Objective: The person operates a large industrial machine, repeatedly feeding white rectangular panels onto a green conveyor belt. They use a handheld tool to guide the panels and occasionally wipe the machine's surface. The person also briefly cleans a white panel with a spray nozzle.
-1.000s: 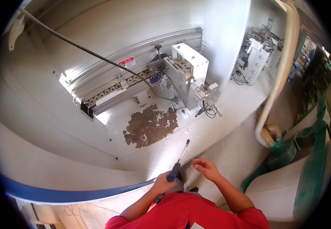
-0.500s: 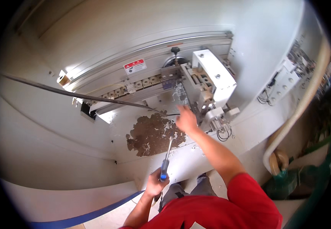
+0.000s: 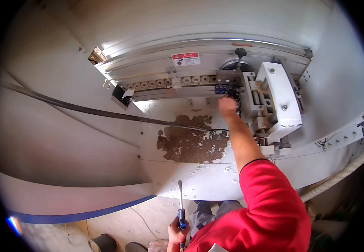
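Observation:
My left hand point(image 3: 175, 232) is wrapped round the blue and black handle of an air blow gun point(image 3: 181, 216). Its long metal nozzle points up, away from me, over the front edge of the white machine. My right hand point(image 3: 228, 106) reaches deep into the machine, by a small blue block point(image 3: 221, 89) and a dark part beside the white-covered unit point(image 3: 282, 96). The fingers look curled in; what they hold, if anything, is hidden.
A dark hose point(image 3: 93, 110) crosses the cabinet from the left. White shavings lie round a brown bare patch point(image 3: 186, 143) on the machine bed. A row of rollers point(image 3: 148, 85) runs along the back rail. A black bucket point(image 3: 104, 242) stands on the floor.
My right hand has moved farther in, toward the blue block, and its fingers have curled. The left hand with the blow gun sits lower in view. The whole view has shifted.

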`<state>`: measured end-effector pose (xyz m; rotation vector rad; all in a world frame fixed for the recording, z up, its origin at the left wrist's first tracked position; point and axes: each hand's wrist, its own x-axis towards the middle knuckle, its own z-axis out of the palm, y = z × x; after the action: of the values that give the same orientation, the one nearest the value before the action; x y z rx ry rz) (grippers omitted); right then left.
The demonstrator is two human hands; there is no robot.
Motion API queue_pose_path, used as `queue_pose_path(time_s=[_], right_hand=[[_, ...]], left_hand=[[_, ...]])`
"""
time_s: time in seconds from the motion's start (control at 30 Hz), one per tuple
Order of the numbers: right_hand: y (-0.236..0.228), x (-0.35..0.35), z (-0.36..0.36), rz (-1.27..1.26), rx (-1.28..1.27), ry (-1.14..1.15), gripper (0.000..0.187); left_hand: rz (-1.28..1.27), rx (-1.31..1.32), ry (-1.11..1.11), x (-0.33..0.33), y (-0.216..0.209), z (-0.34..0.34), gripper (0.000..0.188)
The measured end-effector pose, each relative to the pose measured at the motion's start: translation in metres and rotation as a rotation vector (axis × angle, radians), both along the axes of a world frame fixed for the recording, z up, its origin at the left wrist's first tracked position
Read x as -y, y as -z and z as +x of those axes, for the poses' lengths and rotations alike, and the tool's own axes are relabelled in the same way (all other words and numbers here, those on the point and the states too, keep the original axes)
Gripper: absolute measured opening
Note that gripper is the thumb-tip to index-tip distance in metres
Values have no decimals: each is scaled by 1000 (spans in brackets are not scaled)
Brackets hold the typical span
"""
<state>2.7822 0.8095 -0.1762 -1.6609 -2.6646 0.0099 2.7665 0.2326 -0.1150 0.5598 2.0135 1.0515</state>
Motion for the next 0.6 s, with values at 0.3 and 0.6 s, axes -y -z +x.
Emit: queue_pose_path(time_s=[0.3, 0.6], right_hand=[[-39, 140, -40, -397, -886, -26, 51], [-125, 231, 188, 56, -1434, -378, 56]], left_hand=[[111, -127, 225, -59, -26, -29, 15], [-41, -195, 315, -101, -32, 20, 14]])
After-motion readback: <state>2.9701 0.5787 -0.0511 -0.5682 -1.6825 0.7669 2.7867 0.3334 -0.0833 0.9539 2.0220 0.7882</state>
